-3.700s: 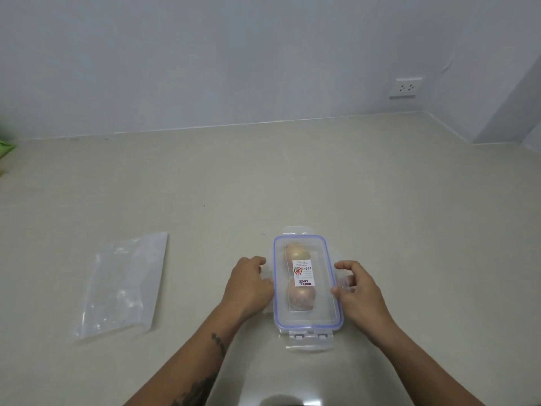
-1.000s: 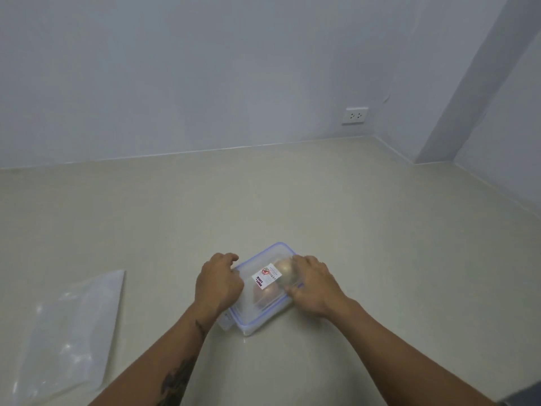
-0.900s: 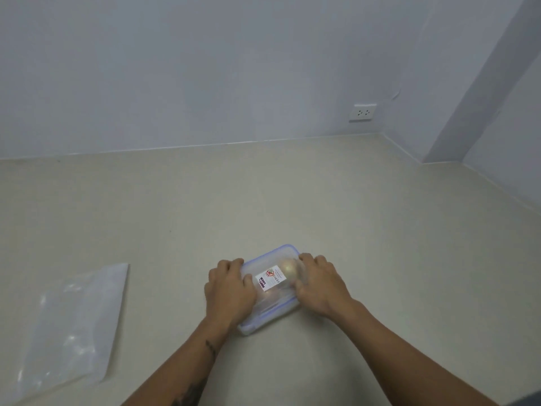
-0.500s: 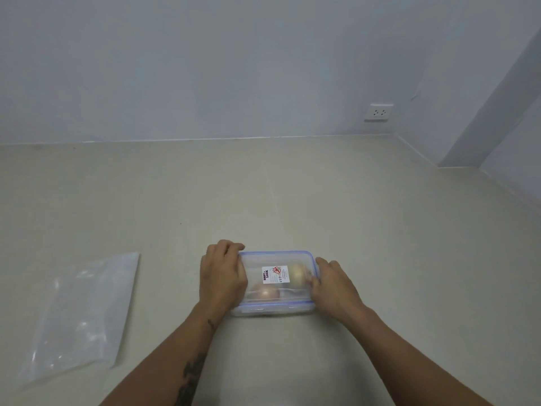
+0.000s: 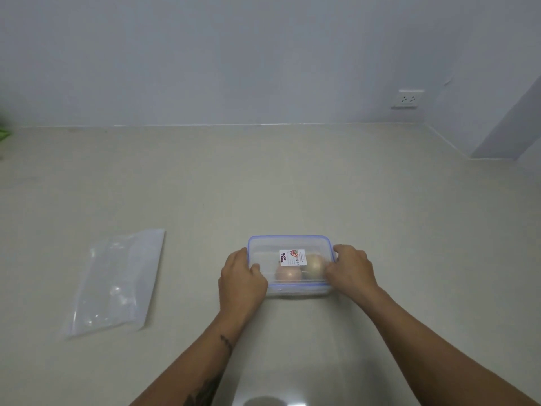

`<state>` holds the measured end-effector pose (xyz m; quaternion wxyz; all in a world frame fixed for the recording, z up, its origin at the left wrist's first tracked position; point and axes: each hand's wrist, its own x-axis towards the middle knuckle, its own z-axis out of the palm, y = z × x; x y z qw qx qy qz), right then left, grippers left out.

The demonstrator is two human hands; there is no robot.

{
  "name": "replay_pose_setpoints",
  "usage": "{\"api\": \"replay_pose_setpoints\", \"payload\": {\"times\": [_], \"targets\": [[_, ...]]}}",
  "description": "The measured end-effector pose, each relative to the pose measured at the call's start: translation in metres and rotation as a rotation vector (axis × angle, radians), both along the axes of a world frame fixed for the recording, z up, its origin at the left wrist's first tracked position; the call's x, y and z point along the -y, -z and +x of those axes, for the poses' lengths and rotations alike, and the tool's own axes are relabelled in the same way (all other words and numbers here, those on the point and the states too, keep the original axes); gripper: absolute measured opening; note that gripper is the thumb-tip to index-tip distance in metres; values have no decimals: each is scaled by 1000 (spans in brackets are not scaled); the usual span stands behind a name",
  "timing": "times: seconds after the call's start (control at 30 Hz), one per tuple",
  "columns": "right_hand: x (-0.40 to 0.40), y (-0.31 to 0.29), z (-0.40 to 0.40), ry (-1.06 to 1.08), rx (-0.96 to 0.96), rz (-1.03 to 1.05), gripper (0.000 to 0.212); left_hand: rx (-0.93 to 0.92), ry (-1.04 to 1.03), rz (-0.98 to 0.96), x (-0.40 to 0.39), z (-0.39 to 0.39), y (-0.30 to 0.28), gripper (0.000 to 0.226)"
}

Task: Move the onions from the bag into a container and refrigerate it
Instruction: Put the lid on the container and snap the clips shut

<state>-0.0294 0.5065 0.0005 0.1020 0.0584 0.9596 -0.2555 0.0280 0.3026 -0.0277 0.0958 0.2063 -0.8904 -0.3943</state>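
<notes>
Item: clear container (image 5: 289,290) with blue-rimmed lid (image 5: 265,247), lying on the counter (image 5: 292,183) directly before us, long side facing us. Contents: two onions (image 5: 289,273), side by side, seen through the lid; a small printed label (image 5: 292,257) sits on top. Our left hand (image 5: 241,281) grips the left end, thumb on the lid, fingers curled over the edge. Our right hand (image 5: 349,269) grips the right end likewise, fingers wrapped round the rim. Item: clear plastic bag (image 5: 117,281), flat on the counter, well apart to the left. Fixture: wall socket (image 5: 407,98), far right.
</notes>
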Motion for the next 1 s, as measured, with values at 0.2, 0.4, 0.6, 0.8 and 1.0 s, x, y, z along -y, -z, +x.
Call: {"api": "replay_pose_setpoints", "payload": {"times": [0.2, 0.4, 0.6, 0.8, 1.0], "targets": [[-3, 6, -10, 137, 47, -146, 43, 86, -79, 54, -5, -4, 2, 37], [-7, 2, -13, 189, 86, -252, 50, 107, -69, 120, -3, -5, 2, 40], [-6, -7, -12, 200, 102, -248, 26, 114, -7, 118, 2, -2, -8, 43], [4, 1, 8, 77, 90, -69, 31, 116, 29, 120, 7, -2, -6, 46], [4, 7, 11, 192, 69, -158, 20, 67, -11, 156, 5, -1, 1, 43]]}}
